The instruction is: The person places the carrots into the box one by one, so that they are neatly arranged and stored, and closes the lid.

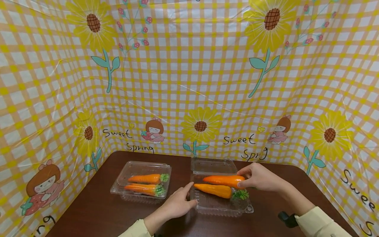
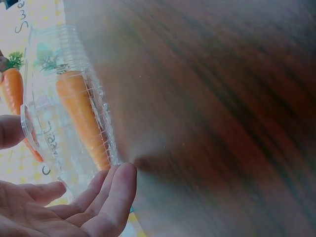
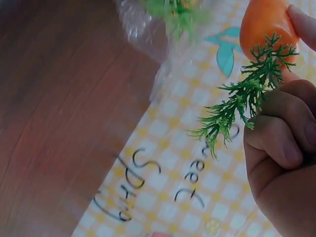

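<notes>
My right hand (image 1: 262, 177) pinches an orange carrot (image 1: 223, 179) at its thick end, thumb on one side and fingers on the other. Green leaves (image 3: 247, 94) hang from that end in the right wrist view. The carrot is over an open clear plastic box (image 1: 204, 205), its tip pointing left. Inside the box lies a second, yellower carrot (image 1: 214, 190), with its leafy top (image 1: 240, 194) to the right. My left hand (image 1: 179, 202) touches the box's left side with fingers extended. From the left wrist view, its fingertips (image 2: 124, 175) meet the ribbed wall.
On the left stands a closed clear box (image 1: 124, 169) with carrots (image 1: 145, 178) in it. The open box's lid (image 1: 213, 165) leans back toward the checked cloth wall (image 1: 165, 98). Dark brown table (image 1: 97, 204) lies under everything. A black object (image 1: 287, 219) shows by the right sleeve.
</notes>
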### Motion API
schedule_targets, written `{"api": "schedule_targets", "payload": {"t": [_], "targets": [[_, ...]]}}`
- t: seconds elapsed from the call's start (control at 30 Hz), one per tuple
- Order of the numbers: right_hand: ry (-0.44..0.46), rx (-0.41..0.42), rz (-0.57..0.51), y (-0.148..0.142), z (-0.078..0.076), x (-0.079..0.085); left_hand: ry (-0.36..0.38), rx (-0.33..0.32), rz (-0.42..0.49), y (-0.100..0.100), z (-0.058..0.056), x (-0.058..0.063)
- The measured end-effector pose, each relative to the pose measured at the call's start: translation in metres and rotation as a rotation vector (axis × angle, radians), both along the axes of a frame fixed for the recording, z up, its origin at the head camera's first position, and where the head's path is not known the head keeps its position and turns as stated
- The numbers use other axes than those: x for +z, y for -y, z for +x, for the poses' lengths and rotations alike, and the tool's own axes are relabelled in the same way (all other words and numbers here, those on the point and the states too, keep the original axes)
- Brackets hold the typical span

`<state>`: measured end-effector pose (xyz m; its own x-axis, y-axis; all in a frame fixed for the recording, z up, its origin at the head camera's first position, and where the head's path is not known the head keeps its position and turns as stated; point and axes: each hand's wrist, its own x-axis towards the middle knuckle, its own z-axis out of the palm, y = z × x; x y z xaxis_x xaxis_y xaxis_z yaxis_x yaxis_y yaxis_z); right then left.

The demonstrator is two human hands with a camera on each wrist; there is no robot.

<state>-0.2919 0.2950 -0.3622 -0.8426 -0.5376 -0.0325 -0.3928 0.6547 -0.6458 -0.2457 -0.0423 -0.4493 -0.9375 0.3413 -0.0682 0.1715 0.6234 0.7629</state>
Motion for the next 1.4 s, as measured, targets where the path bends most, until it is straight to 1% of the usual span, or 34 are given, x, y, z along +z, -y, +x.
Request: {"api": "schedule_targets", "payload": {"t": [0.3, 0.5, 0.67, 0.83, 0.97, 1.07, 1.2, 1.27, 1.4], "targets": [[-0.002, 0.078, 0.042, 0.030, -0.001, -0.009, -0.015, 0.001, 0.002, 0.000, -0.001, 0.002], [-0.010, 0.083, 0.067, 0.039, -0.003, -0.015, -0.038, -0.005, 0.006, -0.004, -0.003, 0.003], [-0.014, 0.089, 0.084, 0.043, -0.002, -0.024, -0.028, -0.002, 0.007, -0.003, -0.002, 0.003], [-0.011, 0.066, 0.107, 0.045, 0.000, -0.031, -0.031, -0.001, -0.004, -0.002, -0.001, 0.005], [-0.033, 0.035, 0.174, 0.048, 0.004, -0.033, -0.024, 0.000, -0.006, -0.001, -0.001, 0.005], [-0.074, 0.022, 0.252, 0.051, 0.007, -0.034, -0.018, 0.002, -0.008, -0.001, 0.000, 0.003], [-0.122, 0.018, 0.322, 0.055, 0.009, -0.037, -0.013, 0.001, -0.008, 0.000, -0.001, 0.002], [-0.131, 0.026, 0.342, 0.055, 0.009, -0.040, -0.006, 0.002, -0.007, 0.000, -0.001, 0.001], [-0.107, 0.030, 0.370, 0.055, 0.011, -0.047, -0.001, 0.004, -0.008, -0.001, -0.001, -0.001]]}}
